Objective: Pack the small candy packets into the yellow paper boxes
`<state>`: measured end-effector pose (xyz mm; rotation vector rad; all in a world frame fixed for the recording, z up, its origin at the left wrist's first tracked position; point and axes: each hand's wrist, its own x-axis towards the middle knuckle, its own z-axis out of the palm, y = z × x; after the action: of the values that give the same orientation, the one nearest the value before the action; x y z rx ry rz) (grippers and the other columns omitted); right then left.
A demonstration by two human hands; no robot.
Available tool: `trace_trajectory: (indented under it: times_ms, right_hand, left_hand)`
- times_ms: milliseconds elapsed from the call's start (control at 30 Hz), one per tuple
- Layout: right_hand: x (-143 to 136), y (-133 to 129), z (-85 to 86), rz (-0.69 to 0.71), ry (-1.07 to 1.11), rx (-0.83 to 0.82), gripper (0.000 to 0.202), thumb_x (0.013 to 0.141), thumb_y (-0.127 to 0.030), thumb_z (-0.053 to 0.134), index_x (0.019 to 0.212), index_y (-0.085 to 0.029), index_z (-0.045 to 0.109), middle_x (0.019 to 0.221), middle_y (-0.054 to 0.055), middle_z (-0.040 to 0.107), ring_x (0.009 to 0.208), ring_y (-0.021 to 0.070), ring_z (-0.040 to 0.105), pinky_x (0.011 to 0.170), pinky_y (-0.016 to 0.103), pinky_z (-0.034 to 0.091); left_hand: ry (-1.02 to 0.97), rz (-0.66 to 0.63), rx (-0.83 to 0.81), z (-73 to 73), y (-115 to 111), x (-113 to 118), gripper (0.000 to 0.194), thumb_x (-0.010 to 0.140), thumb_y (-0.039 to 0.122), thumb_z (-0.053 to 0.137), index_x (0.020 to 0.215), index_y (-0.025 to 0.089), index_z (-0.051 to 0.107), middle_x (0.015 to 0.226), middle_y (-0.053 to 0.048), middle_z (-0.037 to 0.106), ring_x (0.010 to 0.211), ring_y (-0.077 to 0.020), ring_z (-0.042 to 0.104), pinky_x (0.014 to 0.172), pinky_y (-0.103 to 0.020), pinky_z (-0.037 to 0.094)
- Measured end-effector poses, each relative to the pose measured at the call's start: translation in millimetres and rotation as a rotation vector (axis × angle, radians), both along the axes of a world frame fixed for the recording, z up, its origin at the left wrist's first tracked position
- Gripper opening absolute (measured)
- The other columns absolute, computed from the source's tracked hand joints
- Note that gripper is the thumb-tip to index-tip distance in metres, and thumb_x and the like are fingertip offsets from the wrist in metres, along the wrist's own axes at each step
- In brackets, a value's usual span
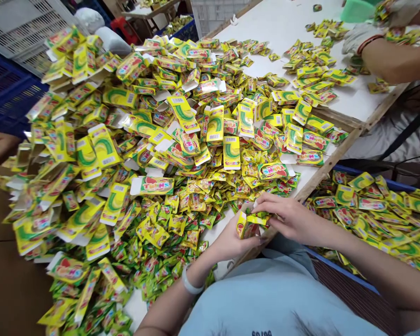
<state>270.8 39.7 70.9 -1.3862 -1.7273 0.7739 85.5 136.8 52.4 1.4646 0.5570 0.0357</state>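
Observation:
Close to my body, above the table's wooden edge, my left hand (233,240) is wrapped round a small yellow candy box (242,223). The box's flap end faces my right hand (283,214). Fingers of that right hand are pinched on small yellow-green candy packets (261,218) at the box's mouth; how many there are I cannot tell. Just beyond my hands lies a heap of loose candy packets (196,191). Behind and left of it rises a large pile of yellow candy boxes (154,116), many with white end flaps standing out.
At my right a blue crate (364,280) holds many candy boxes. Across the white table (273,28), a co-worker's gloved hands (359,39) are among small packets, near a green scoop-like thing (359,10). White and blue plastic crates (10,88) stand at the left.

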Motion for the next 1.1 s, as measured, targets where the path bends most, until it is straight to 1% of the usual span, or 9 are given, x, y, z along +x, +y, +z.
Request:
trace_trajectory:
  times_ms: [167, 333, 500, 633, 700, 800, 933, 1033, 1100]
  right_hand:
    - [-3.5, 2.4, 7.5, 0.055, -0.014, 0.004, 0.045, 0.079, 0.002, 0.042, 0.116, -0.016, 0.061, 0.107, 0.011, 0.067, 0.1, 0.0224, 0.065, 0.086, 0.037, 0.053]
    - [1.6, 7.6, 9.4, 0.172, 0.094, -0.076, 0.037, 0.084, -0.002, 0.049, 0.114, -0.019, 0.061, 0.103, 0.006, 0.072, 0.096, 0.0188, 0.068, 0.084, 0.033, 0.053]
    - [2.7, 4.2, 5.2, -0.001, 0.086, 0.011, 0.026, 0.089, -0.011, 0.055, 0.114, -0.019, 0.062, 0.109, 0.01, 0.069, 0.1, 0.0199, 0.066, 0.085, 0.034, 0.052]
    - [2.5, 2.6, 0.1, -0.033, 0.108, 0.09, 0.007, 0.094, -0.019, 0.057, 0.092, -0.017, 0.063, 0.084, 0.005, 0.067, 0.077, 0.015, 0.063, 0.068, 0.025, 0.049]
    - [1.9, 3.6, -1.6, 0.051, 0.07, 0.101, 0.02, 0.097, -0.019, 0.052, 0.08, -0.017, 0.063, 0.073, 0.003, 0.063, 0.068, 0.0138, 0.06, 0.062, 0.024, 0.045]
    - [3.9, 5.2, 1.7, 0.184, 0.073, -0.029, 0.027, 0.1, -0.019, 0.046, 0.082, -0.016, 0.066, 0.078, 0.004, 0.066, 0.072, 0.0142, 0.061, 0.067, 0.025, 0.045]
    - [6.8, 1.8, 6.0, 0.338, 0.21, -0.25, 0.026, 0.103, -0.026, 0.044, 0.1, -0.016, 0.069, 0.098, 0.007, 0.069, 0.088, 0.0145, 0.064, 0.08, 0.026, 0.049]
    - [-3.7, -6.6, -6.5, 0.242, 0.251, -0.241, 0.021, 0.099, -0.027, 0.052, 0.099, -0.017, 0.071, 0.102, 0.007, 0.07, 0.093, 0.0159, 0.065, 0.084, 0.028, 0.05]
    - [-12.9, -12.8, -17.8, 0.16, 0.272, -0.266, 0.021, 0.097, -0.028, 0.055, 0.091, -0.016, 0.072, 0.09, 0.005, 0.071, 0.083, 0.0159, 0.066, 0.076, 0.027, 0.052]
  left_hand:
    - [0.071, -0.017, 0.002, 0.9, -1.2, -1.4, 0.032, 0.072, 0.027, 0.073, 0.095, 0.016, 0.053, 0.071, 0.005, 0.051, 0.063, -0.0104, 0.046, 0.059, -0.022, 0.039]
    - [0.043, -0.149, -0.024, 7.0, 1.7, -5.3, 0.035, 0.072, 0.028, 0.074, 0.097, 0.017, 0.052, 0.075, 0.004, 0.05, 0.068, -0.011, 0.045, 0.064, -0.024, 0.04]
    - [0.037, -0.112, -0.1, 5.4, 4.8, -7.5, 0.042, 0.074, 0.041, 0.076, 0.096, 0.018, 0.05, 0.074, 0.004, 0.05, 0.066, -0.0111, 0.045, 0.064, -0.025, 0.041]
    - [0.014, -0.203, -0.144, 2.7, 5.2, -9.1, 0.056, 0.077, 0.045, 0.076, 0.117, 0.018, 0.047, 0.082, 0.001, 0.056, 0.071, -0.0139, 0.051, 0.072, -0.029, 0.046]
    - [0.0, -0.199, -0.103, 1.0, 4.5, -9.0, 0.064, 0.076, 0.046, 0.076, 0.125, 0.019, 0.045, 0.09, -0.002, 0.057, 0.08, -0.0166, 0.054, 0.08, -0.033, 0.048]
    - [0.0, -0.161, -0.078, -2.8, 2.6, -8.0, 0.067, 0.075, 0.048, 0.078, 0.127, 0.02, 0.047, 0.102, -0.005, 0.058, 0.088, -0.0186, 0.056, 0.083, -0.034, 0.05]
    - [0.036, -0.168, -0.284, -12.4, -2.4, -11.1, 0.071, 0.077, 0.052, 0.075, 0.132, 0.021, 0.041, 0.093, -0.002, 0.059, 0.07, -0.0139, 0.057, 0.067, -0.029, 0.051]
    - [0.057, -0.173, -0.305, -21.1, -8.8, -15.7, 0.077, 0.077, 0.05, 0.076, 0.138, 0.021, 0.038, 0.085, 0.0, 0.06, 0.067, -0.0131, 0.058, 0.066, -0.028, 0.05]
    - [0.053, -0.209, -0.334, -24.6, -13.3, -16.7, 0.078, 0.078, 0.05, 0.076, 0.139, 0.02, 0.038, 0.086, -0.001, 0.062, 0.067, -0.0131, 0.06, 0.067, -0.028, 0.052]
